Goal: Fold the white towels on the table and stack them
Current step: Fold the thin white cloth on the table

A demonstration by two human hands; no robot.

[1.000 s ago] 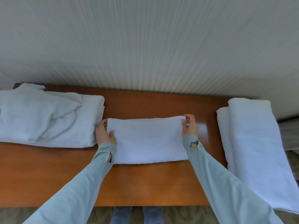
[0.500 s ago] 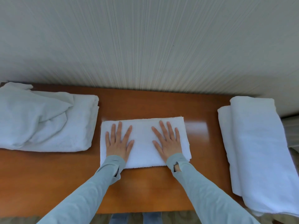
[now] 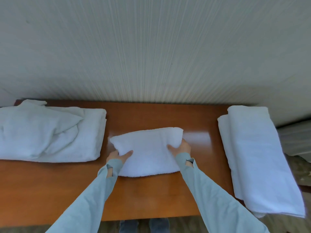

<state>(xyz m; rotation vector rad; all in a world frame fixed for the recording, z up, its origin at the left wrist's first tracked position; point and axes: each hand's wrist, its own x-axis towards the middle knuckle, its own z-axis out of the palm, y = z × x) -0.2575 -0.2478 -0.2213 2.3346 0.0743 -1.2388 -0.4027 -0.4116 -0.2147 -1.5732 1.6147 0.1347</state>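
Observation:
A folded white towel is in the middle of the brown wooden table, raised and tilted off the surface. My left hand grips its left end, thumb on top and fingers underneath. My right hand grips its right end the same way. A loose pile of unfolded white towels lies at the table's left end. At the right end lies a stack of folded white towels, hanging a little over the front edge.
A pale striped wall runs right behind the table. The table's front edge is close to my body, with my feet and patterned floor below it.
A second ago both hands held the towel's far corners. Then they pressed flat on top of it. Now they grip its two ends and have lifted it off the table.

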